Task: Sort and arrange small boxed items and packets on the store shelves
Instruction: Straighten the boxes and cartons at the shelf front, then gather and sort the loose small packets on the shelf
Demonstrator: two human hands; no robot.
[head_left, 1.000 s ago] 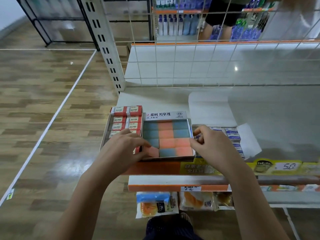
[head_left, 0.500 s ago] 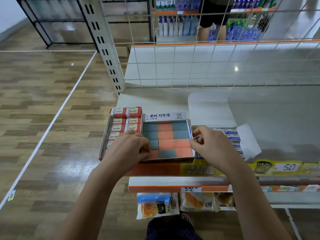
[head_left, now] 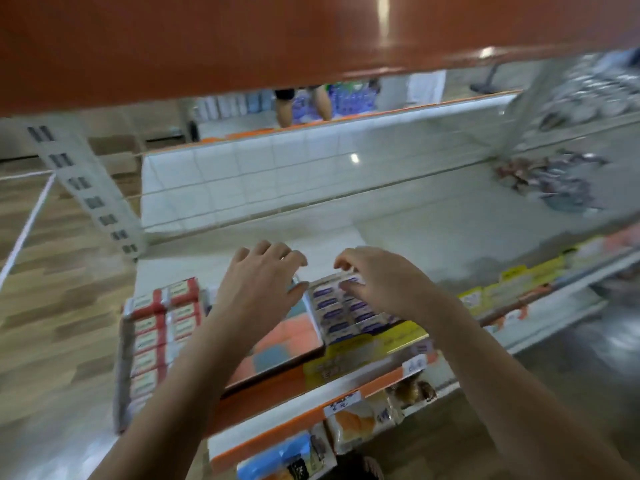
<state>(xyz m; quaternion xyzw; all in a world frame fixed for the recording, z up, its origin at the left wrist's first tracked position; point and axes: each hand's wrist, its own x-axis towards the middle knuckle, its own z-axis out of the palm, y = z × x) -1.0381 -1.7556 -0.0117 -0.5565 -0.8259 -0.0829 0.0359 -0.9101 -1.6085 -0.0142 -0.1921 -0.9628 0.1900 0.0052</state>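
Three open display boxes sit side by side at the near edge of the white shelf (head_left: 433,216): a red-and-white eraser box (head_left: 161,334) on the left, a tray of orange and blue-grey erasers (head_left: 277,344) in the middle, and a box of purple-labelled erasers (head_left: 349,313) on the right. The whole view is smeared by motion, so fine detail is a bit of a guess.

Left hand (head_left: 258,285) hovers over the far end of the middle tray, fingers spread and loosely bent, holding nothing as far as I can make out. Right hand (head_left: 375,282) is over the far end of the purple-labelled box, fingers curled down; whether it's pinching the box's back flap or just touching it, I honestly can't tell.

Looks to me like the straightening step, squaring the boxes against each other and the shelf front. Next move probably calls for getting a proper hold on the right box's far end and nudging it flush against the middle tray without tipping the little erasers out.

Lower shelf (head_left: 277,427) below has bagged snacks (head_left: 356,424), not part of this.
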